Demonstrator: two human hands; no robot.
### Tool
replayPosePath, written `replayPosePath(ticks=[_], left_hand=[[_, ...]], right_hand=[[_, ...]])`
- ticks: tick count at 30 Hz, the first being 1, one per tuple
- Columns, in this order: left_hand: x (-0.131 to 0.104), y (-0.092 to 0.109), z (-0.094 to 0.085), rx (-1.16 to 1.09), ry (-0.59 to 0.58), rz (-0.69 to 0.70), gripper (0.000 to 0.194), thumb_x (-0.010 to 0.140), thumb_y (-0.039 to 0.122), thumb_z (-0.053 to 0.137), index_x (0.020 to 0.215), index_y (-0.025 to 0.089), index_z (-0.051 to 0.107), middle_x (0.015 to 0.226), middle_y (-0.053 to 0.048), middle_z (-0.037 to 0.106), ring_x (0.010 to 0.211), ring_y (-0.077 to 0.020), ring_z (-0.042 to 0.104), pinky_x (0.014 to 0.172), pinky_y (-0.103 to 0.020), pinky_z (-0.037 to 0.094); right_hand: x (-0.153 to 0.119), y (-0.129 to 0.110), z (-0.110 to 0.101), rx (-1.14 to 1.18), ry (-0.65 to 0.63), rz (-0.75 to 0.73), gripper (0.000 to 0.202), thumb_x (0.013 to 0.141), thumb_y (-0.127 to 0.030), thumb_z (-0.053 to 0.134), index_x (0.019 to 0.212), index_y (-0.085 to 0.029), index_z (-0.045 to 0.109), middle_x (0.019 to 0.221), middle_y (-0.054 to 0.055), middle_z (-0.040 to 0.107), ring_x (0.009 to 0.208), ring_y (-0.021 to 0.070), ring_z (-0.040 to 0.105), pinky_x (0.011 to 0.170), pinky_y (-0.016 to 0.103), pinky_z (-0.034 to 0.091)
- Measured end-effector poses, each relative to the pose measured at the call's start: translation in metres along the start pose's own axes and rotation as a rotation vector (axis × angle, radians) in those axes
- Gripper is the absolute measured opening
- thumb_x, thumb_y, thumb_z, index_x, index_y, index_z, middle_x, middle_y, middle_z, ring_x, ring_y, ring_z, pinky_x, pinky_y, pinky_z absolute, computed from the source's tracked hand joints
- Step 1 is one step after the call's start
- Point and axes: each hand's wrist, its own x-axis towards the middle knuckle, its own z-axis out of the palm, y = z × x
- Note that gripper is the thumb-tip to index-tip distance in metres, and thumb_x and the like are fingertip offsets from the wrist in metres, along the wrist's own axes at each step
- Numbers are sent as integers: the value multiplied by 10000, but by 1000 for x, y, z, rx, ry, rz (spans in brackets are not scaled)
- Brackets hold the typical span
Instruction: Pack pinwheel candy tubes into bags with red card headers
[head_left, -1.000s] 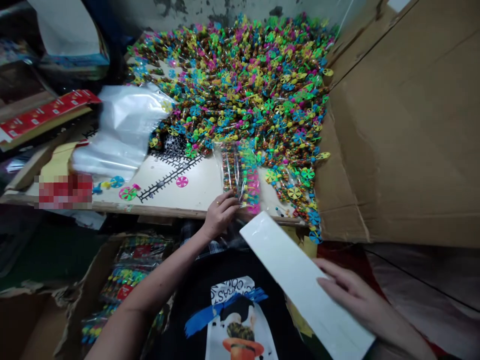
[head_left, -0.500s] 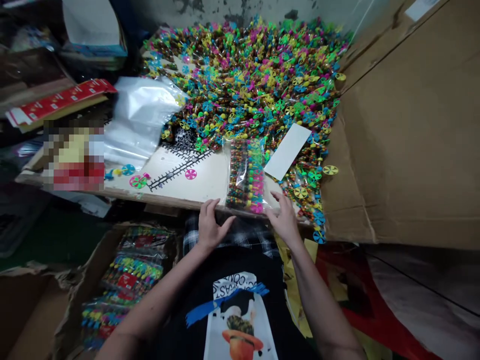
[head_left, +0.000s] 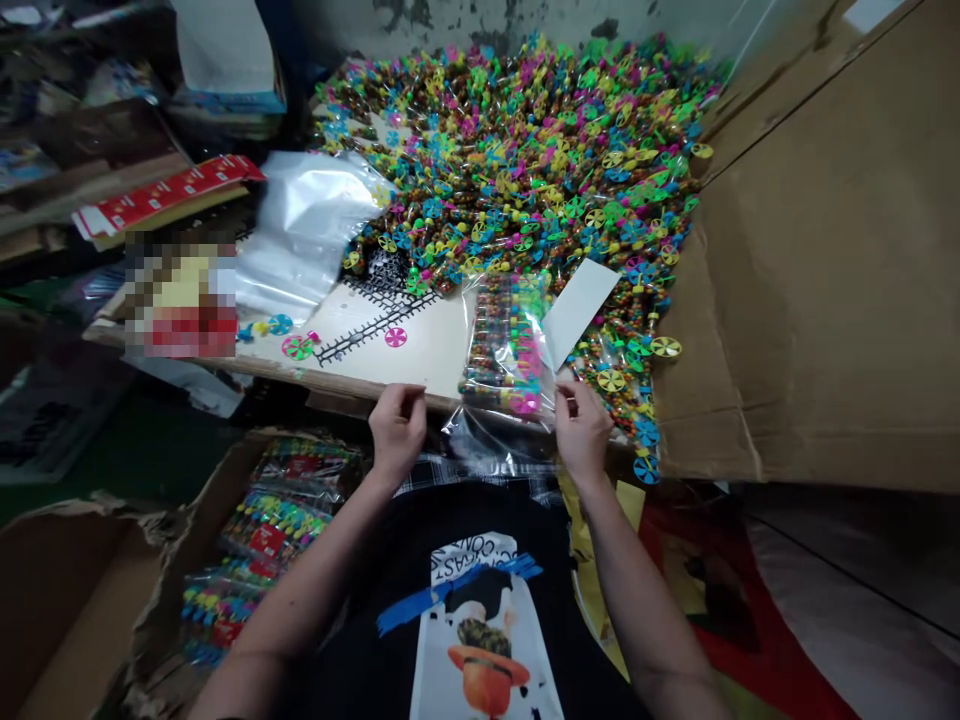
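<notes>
- Fingers of the left hand (head_left: pixel 398 432) are drawn together, thumb against the fingertips, just off the near edge of the pale counter (head_left: pixel 442 345) and a little apart from the packed bag; I cannot tell whether they pinch anything.
- From where I stand, the right hand (head_left: pixel 583 430) has its fingers curled closed too, tips at the right edge of the clear plastic bag (head_left: pixel 491 335); whether they grip its film, I cannot tell.
- That bag lies flat at the counter's front between both hands, filled with a row of brown-beaded sticks with pink, green, yellow and blue plastic ends, its loose mouth hanging over the edge.
- Just right of it, a white rectangular card (head_left: pixel 581 312) rests slanted against the big heap of colourful beaded pinwheel toys (head_left: pixel 525 170).
- Leftward lie a loose pink plastic wheel (head_left: pixel 396 338) and a sheaf of clear plastic sheeting (head_left: pixel 300 230).
- Below left, an open cardboard box (head_left: pixel 176 540) holds filled packets (head_left: pixel 274 510) with red labels.
</notes>
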Motion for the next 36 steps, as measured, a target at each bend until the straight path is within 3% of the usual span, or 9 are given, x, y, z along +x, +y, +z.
replayPosePath(ticks=[7, 10, 12, 15, 21, 26, 30, 33, 36], left_hand=[[-21, -7, 26, 36, -258, -131, 423, 695, 303, 690, 1065, 150, 554, 710, 11, 575, 619, -143, 558, 620, -265, 469], [-13, -5, 35, 24, -268, -145, 208, 747, 223, 611, 948, 170, 591, 621, 36, 561, 590, -133, 560, 625, -249, 454], [-6, -2, 32, -4, -249, -147, 50, 767, 176, 549, 785, 178, 595, 598, 30, 578, 580, -125, 565, 620, -234, 447], [-2, 4, 19, -28, -162, -122, 96, 770, 181, 526, 695, 183, 587, 646, 9, 632, 603, -126, 581, 630, -229, 455], [-35, 1, -6, -28, -182, -86, 130, 786, 237, 509, 718, 179, 604, 667, -6, 640, 608, -123, 583, 599, -217, 450], [-59, -11, -13, -105, -230, -213, 146, 770, 294, 534, 824, 182, 609, 639, 18, 611, 565, -108, 557, 560, -210, 431], [-58, -12, -11, -242, -293, -432, 275, 689, 345, 614, 890, 158, 611, 579, 40, 552, 525, -104, 517, 523, -214, 406], [-57, -9, -4, -397, -437, -635, 374, 624, 436, 667, 847, 141, 614, 559, 37, 551, 485, -106, 511, 478, -215, 389], [-60, -8, 0, -444, -540, -687, 371, 585, 491, 690, 655, 140, 595, 495, 34, 525, 430, -86, 459, 448, -207, 348]], right_hand=[[-15, 1, 8, 20, -10, 51, 185, 861, -282, 478, 901, -190, 633, 861, 70, 641, 623, 156, 567, 666, 313, 496], [-13, 3, 9, 27, 16, 41, 185, 857, -281, 470, 889, -191, 629, 844, 64, 643, 621, 157, 568, 654, 310, 497], [-10, 0, 6, 30, 25, 20, 177, 855, -271, 467, 864, -195, 627, 827, 60, 644, 630, 160, 571, 639, 305, 494], [-9, -8, -4, 18, 56, -30, 161, 854, -241, 473, 837, -201, 628, 804, 52, 638, 653, 163, 574, 659, 305, 491], [-42, -11, -13, 41, 15, -114, 162, 862, -201, 479, 843, -200, 639, 784, 45, 637, 737, 171, 608, 717, 302, 501], [-67, 1, -25, 92, -182, -96, 168, 852, -223, 498, 909, -208, 655, 862, 52, 654, 773, 175, 631, 731, 309, 521], [-58, -15, -33, 68, -184, -132, 214, 859, -280, 518, 1023, -218, 640, 1008, 76, 658, 968, 212, 621, 871, 371, 501], [-46, -36, -17, -37, -247, -316, 356, 855, -324, 562, 1198, -231, 582, 1221, 83, 605, 1184, 243, 524, 1009, 428, 412], [-35, -48, 9, -196, -430, -494, 547, 797, -303, 656, 1317, -232, 505, 1364, 74, 512, 1302, 281, 414, 1056, 458, 350]])
